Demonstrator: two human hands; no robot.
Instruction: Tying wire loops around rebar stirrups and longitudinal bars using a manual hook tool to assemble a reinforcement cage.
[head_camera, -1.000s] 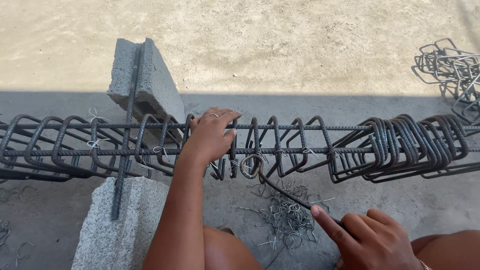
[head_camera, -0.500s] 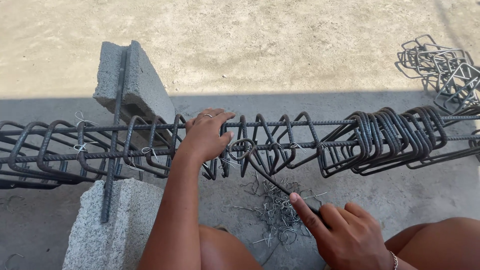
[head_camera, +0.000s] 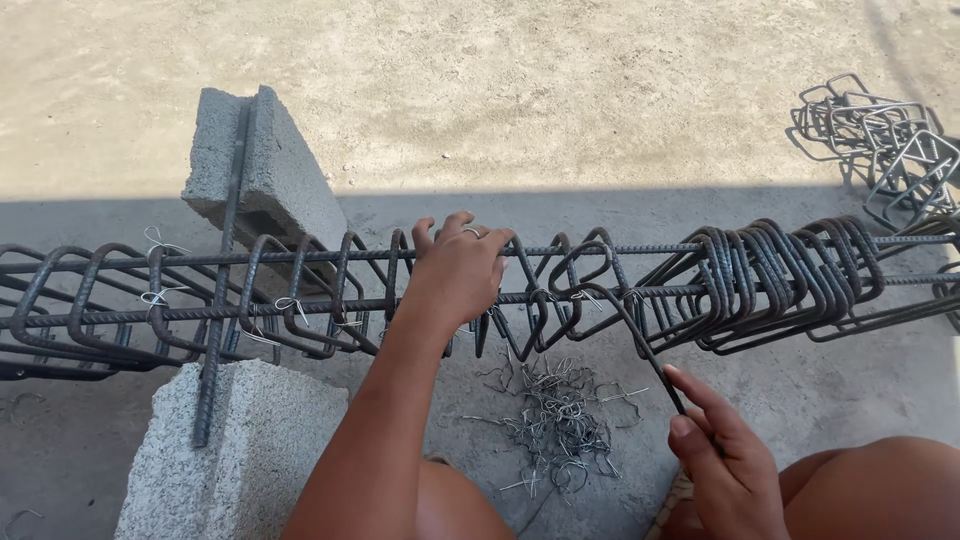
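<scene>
Rebar cage (head_camera: 560, 290) lies horizontal across two concrete blocks (head_camera: 265, 185), a cross bar (head_camera: 222, 290) bridging them; stirrups are spaced and wire-tied at left, bunched tight at right; no containers in view. Left hand (head_camera: 460, 270) rests on top of the cage mid-span, fingers curled over the upper bar, gripping it; ring on one finger. Right hand (head_camera: 725, 455) sits below and right, fingers pinched shut on a thin dark hook tool (head_camera: 640, 350) whose tip reaches up to the lower bar. Loose tie wires (head_camera: 555, 425) are heaped on the ground beneath; spare stirrups (head_camera: 880, 140) piled at far right.
</scene>
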